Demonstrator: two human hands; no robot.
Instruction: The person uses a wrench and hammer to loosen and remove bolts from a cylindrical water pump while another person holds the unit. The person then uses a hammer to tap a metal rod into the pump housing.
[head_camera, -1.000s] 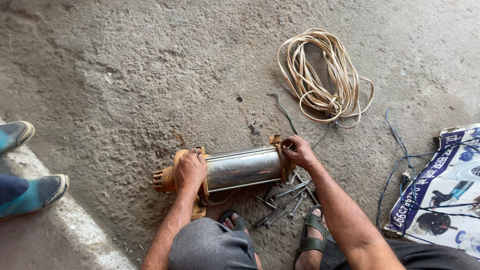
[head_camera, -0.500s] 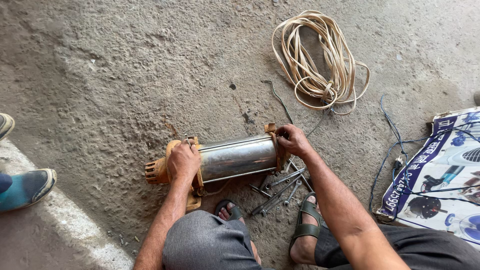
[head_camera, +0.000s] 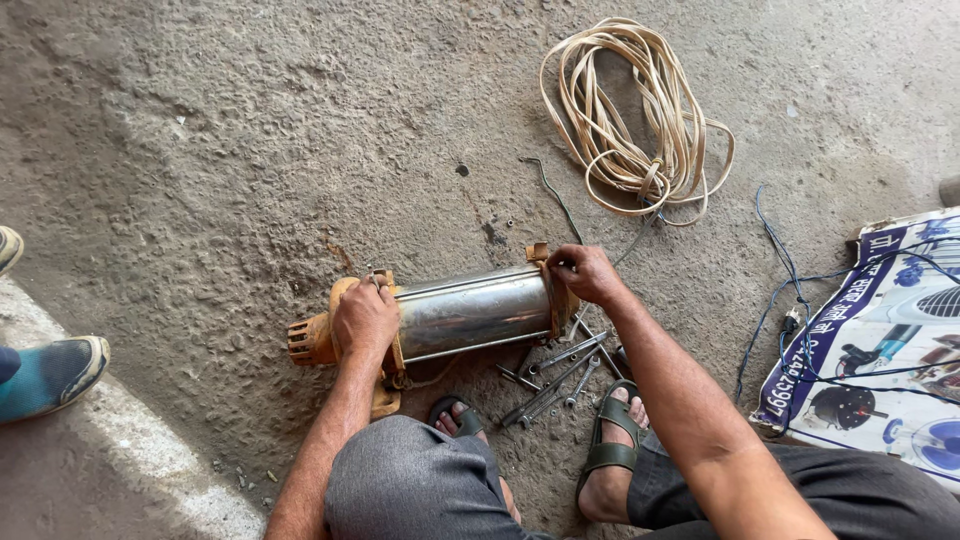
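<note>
Pump lies on floor, long axis left-right, orange nose leftward. Left hand clamps orange end; right hand grips opposite flange. Spanners lie just beside; open floor beyond.

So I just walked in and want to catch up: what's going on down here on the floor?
A person crouches over a metal cylinder with orange end pieces, lying on its side on the concrete floor. The left hand grips its left end, the right hand its right end. Wrenches lie beside the person's sandalled feet; a coiled cable sits beyond.
</note>
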